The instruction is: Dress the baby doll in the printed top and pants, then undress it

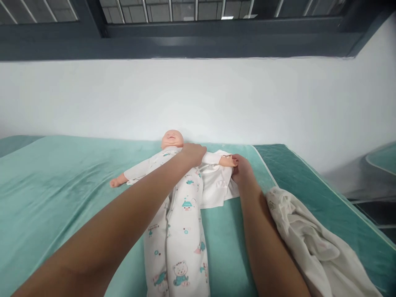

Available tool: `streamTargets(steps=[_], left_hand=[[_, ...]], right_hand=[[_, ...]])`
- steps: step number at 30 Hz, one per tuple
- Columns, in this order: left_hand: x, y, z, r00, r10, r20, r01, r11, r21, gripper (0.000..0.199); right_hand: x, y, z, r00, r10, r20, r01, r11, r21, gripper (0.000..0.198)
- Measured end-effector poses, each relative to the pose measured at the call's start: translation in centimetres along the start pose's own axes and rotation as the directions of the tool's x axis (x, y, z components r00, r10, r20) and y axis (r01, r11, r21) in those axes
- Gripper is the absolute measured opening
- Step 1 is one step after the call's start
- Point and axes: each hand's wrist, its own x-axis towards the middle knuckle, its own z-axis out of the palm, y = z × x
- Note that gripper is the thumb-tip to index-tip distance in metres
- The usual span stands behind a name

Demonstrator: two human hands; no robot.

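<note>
A baby doll [171, 139] lies on its back with both arms stretched out sideways. It wears white long sleeves and white printed overalls [185, 231] with teal and pink animal figures. My left hand [194, 154] is closed at the doll's shoulder, on the white sleeve [212, 158]; its fingertips are partly hidden. At the far end of that same arm, my right hand [242, 168] grips the doll's hand [228, 161] between thumb and fingers. Beneath the outstretched arm a white shirt [213, 185] lies spread out. The doll's other arm [119, 180] rests untouched on the sheet.
A crumpled white cloth garment [318, 243] lies beside my right forearm. Under everything is a light green sheet [77, 173], with a darker green strip [297, 177] at the right. A white wall [185, 99] rises behind the doll, below a dark-framed barred window [198, 43].
</note>
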Motion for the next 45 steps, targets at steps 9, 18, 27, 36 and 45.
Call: streamTargets(steps=[9, 18, 27, 36, 45], left_hand=[[-2.5, -0.5, 1.1, 0.99, -0.044, -0.131, 0.017, 0.979, -0.205, 0.028], [-11.9, -6.3, 7.9, 0.78, -0.527, -0.337, -0.065, 0.468, -0.882, 0.038], [-10.5, -5.8, 9.5, 0.699, -0.493, -0.518, -0.25, 0.51, -0.823, 0.015], [-10.4, -5.7, 10.2, 0.561, -0.266, -0.784, -0.21, 0.87, -0.446, 0.025], [-11.7, -5.6, 11.9, 0.586, -0.433, -0.685, -0.1, 0.8, -0.591, 0.029]], right_hand=[[-0.4, -2.6, 0.8, 0.965, 0.111, -0.236, -0.13, 0.99, -0.063, 0.036], [-4.2, -11.1, 4.6, 0.957, -0.237, 0.165, 0.182, 0.939, 0.29, 0.036], [-4.3, -12.2, 4.7, 0.942, -0.16, 0.296, 0.023, 0.909, 0.417, 0.043], [-7.0, -13.8, 3.7, 0.951, -0.31, -0.007, 0.297, 0.903, 0.311, 0.037], [-10.5, -9.1, 0.9, 0.97, -0.098, 0.223, 0.008, 0.928, 0.373, 0.05]])
